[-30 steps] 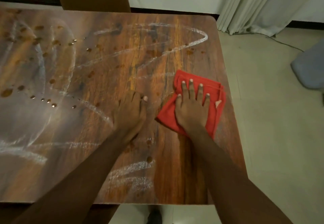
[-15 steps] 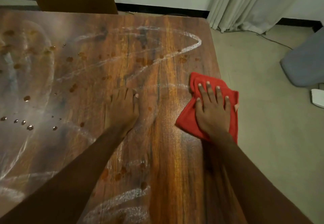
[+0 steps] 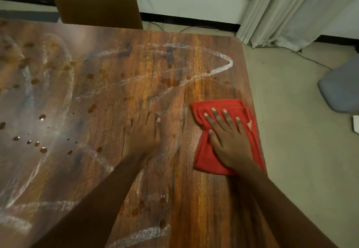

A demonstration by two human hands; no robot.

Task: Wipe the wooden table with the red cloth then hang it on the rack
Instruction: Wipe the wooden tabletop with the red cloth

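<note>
My right hand, fingers flat, presses red cloth on wooden table; left hand rests flat, holding nothing.

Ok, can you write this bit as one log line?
step: wiping | right hand: flat on red cloth | left hand: flat on wooden table

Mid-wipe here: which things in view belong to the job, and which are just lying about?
Job: red folded cloth under right hand; brown wooden table; white streaks; brown droplets; left hand.
Lying about: pale curtain; brown board; grey rounded floor object.
</note>
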